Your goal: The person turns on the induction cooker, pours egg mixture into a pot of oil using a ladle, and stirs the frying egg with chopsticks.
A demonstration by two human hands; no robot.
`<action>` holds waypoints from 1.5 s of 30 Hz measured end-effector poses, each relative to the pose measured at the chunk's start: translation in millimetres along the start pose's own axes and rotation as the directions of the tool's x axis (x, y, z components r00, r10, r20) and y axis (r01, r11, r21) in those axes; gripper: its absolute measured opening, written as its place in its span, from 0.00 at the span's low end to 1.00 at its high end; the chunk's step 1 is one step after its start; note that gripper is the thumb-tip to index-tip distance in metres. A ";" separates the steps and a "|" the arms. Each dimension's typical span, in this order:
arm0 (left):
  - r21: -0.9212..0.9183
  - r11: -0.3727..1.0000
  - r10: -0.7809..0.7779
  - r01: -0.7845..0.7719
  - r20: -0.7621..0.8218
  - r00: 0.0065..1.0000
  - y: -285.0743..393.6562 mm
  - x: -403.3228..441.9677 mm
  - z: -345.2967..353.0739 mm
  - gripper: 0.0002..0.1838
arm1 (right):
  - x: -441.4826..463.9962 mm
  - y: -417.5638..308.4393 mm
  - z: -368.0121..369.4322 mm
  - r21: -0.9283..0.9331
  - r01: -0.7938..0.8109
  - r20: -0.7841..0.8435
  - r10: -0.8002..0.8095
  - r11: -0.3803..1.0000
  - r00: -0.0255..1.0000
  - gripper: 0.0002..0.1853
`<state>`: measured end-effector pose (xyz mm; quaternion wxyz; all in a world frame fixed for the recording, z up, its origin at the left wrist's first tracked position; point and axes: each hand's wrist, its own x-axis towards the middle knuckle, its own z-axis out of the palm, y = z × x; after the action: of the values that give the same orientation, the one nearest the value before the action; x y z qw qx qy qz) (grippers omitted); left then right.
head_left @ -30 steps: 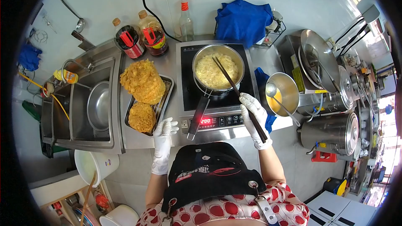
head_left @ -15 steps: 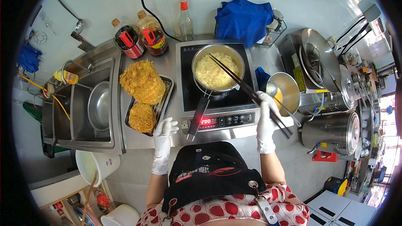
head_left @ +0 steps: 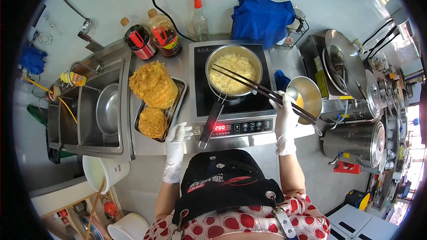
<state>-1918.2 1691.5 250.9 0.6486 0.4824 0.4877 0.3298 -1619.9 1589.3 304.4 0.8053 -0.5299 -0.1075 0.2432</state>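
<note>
My gloved right hand [head_left: 285, 114] grips a pair of long dark chopsticks [head_left: 254, 86]. Their tips reach into a small steel pot [head_left: 207, 72], over bubbling pale-yellow food [head_left: 235, 64]. The pot stands on a black induction cooker [head_left: 201, 100] whose display reads 200, its dark handle [head_left: 213, 120] pointing toward me. My gloved left hand [head_left: 179, 133] hovers at the counter's front edge, empty, fingers loosely apart. Just beyond it, a larger golden fried cake [head_left: 152, 84] and a smaller one [head_left: 152, 122] lie on a wire-racked tray [head_left: 181, 93].
Right of the cooker sits a steel bowl [head_left: 313, 90] with yellow liquid and a ladle. Sauce bottles [head_left: 163, 35] and a glass bottle [head_left: 200, 23] line the wall near a blue cloth [head_left: 262, 20]. At left is a sink [head_left: 100, 144]; a large stockpot [head_left: 349, 144] stands right.
The chopsticks have swung to a flatter angle, their tips moving left across the pot. My right hand has turned with them. My left hand stays nearly in place.
</note>
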 end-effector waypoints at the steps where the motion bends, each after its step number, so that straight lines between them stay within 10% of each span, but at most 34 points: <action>1: 0.002 1.000 0.000 0.000 -0.002 1.000 0.2 -0.1 0.2 0.15 | 0.8 0.3 -0.2 0.001 -0.002 0.001 0.002 1.000 1.000 0.12; 45: -0.011 1.000 -0.025 0.025 -0.046 0.999 -7.2 0.3 0.6 0.16 | 8.5 -34.1 -14.9 -0.109 -0.018 -0.040 0.014 0.994 0.999 0.14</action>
<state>-1917.9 1689.3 244.0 0.6436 0.4653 0.5068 0.3352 -1596.6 1570.8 328.5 0.7750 -0.5787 -0.1005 0.2330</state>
